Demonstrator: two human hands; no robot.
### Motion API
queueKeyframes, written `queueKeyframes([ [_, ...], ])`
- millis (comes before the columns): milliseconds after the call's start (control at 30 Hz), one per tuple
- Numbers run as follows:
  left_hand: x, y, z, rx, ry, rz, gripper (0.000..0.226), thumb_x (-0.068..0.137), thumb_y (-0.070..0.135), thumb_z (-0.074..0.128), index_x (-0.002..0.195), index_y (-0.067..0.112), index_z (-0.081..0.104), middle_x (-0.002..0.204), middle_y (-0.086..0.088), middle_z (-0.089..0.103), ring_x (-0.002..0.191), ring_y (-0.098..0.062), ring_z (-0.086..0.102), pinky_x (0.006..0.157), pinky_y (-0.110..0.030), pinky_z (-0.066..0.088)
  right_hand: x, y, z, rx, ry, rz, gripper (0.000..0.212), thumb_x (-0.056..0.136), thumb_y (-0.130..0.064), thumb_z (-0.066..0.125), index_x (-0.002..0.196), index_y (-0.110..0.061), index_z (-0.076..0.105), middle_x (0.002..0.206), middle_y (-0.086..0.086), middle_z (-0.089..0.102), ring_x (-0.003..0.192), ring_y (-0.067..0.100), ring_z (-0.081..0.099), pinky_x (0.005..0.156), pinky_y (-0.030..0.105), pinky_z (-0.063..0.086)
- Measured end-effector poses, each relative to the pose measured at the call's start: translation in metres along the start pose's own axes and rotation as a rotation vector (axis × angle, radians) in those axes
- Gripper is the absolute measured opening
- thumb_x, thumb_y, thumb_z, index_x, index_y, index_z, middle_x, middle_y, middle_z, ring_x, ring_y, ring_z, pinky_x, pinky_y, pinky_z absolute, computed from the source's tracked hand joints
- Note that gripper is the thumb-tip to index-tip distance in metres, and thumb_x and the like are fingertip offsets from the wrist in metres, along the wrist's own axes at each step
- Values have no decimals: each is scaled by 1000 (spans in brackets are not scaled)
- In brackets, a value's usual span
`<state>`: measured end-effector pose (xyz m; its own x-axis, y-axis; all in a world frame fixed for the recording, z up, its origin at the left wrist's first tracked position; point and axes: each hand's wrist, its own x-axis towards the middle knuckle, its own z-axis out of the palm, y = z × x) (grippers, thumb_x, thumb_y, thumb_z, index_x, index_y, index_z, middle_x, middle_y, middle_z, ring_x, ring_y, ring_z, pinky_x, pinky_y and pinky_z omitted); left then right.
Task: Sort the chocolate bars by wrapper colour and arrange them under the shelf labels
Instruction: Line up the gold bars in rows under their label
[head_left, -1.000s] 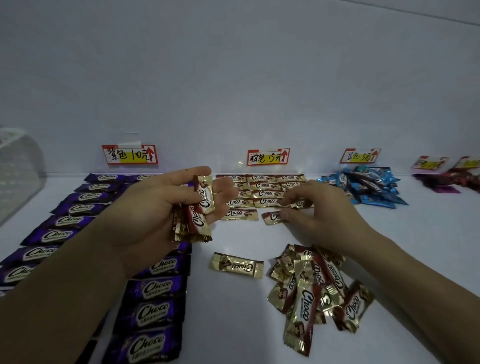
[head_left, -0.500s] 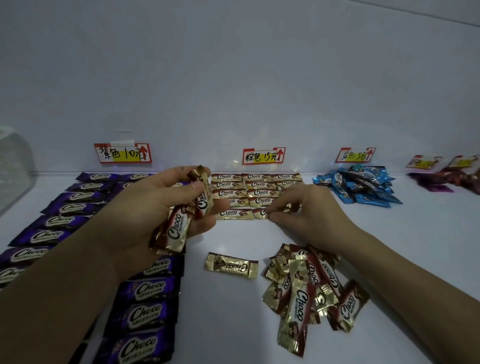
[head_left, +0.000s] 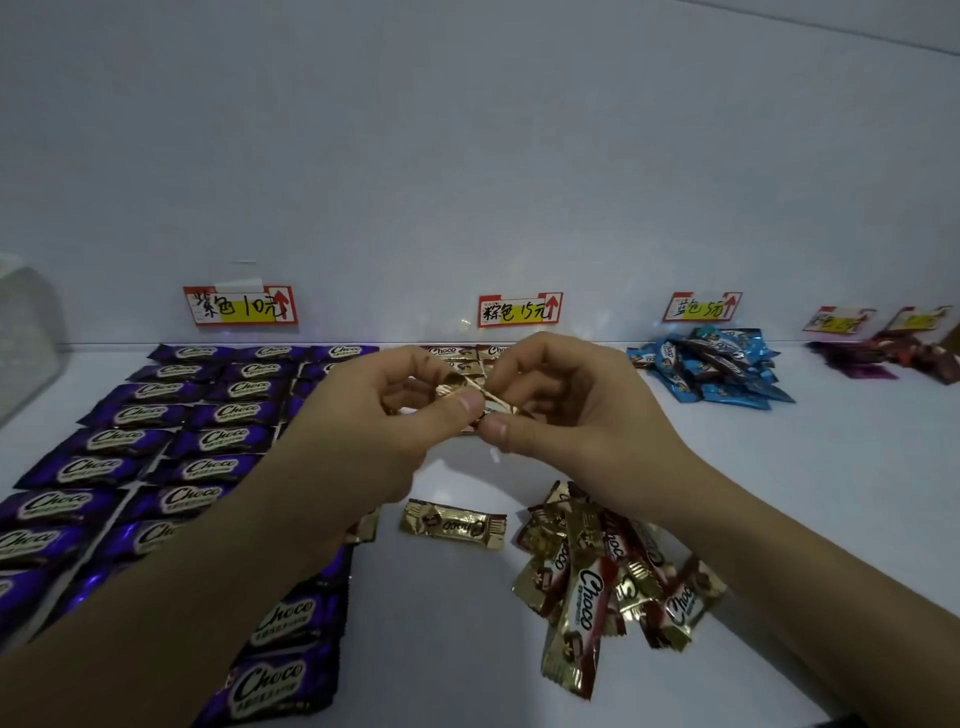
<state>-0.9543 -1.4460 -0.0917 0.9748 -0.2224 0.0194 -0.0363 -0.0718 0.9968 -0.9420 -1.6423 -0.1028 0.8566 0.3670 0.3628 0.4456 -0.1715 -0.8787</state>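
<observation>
My left hand (head_left: 363, 431) holds a small bunch of gold-and-brown chocolate bars (head_left: 462, 387) in the middle of the view. My right hand (head_left: 571, 410) meets it and pinches one of those bars at its end. Behind my hands, rows of brown bars (head_left: 452, 352) lie under the middle label (head_left: 519, 310), mostly hidden. Purple bars (head_left: 156, 441) lie in neat columns under the left label (head_left: 240, 305). A loose heap of brown bars (head_left: 597, 571) sits at the front right, and one single brown bar (head_left: 453, 524) lies beside it.
A pile of blue bars (head_left: 711, 366) lies under the blue label (head_left: 701, 306). Dark red and magenta bars (head_left: 883, 358) sit at the far right under two more labels. A translucent white basket (head_left: 26, 332) stands at the far left. The back wall runs close behind the labels.
My right hand has left the laid-out brown rows and come up to the bunch in my left hand, closing on one bar. My left hand has shifted right toward the centre.
</observation>
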Motion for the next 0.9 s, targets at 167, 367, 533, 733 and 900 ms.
queueKeyframes([
  [167,6,4,-1,-359,-23,-120,54,73,-26,35,105,7,64,77,-7,50,56,-13,38,46,-25,34,1,1,-18,78,108,41,34,86,5,70,117,-8,65,84,9,66,79,26,65,81,37,60],
  [367,6,4,-9,-659,39,-198,64,72,-29,34,116,7,64,82,-12,61,64,-17,62,58,-27,57,2,10,-40,-8,182,217,27,91,7,63,108,-13,69,97,13,67,92,28,72,88,41,60],
  [533,4,5,-12,-711,59,-216,49,83,-20,45,116,10,64,83,-11,74,74,-22,75,58,-32,61,3,25,-69,-262,304,342,17,86,4,69,92,-12,65,88,12,72,83,25,70,76,38,58],
  [733,3,4,-14,-675,170,-265,32,88,-9,58,112,8,71,101,-22,75,84,-27,77,59,-26,61,-4,29,-101,-456,166,453,23,84,0,75,95,-18,66,89,4,74,80,24,73,72,38,62],
  [900,3,4,-14,-583,117,-264,26,86,6,64,111,4,68,96,-15,77,77,-20,76,49,-22,57,-4,41,-105,-724,55,462,15,79,-18,83,76,-28,74,83,-12,73,77,5,66,79,35,57],
])
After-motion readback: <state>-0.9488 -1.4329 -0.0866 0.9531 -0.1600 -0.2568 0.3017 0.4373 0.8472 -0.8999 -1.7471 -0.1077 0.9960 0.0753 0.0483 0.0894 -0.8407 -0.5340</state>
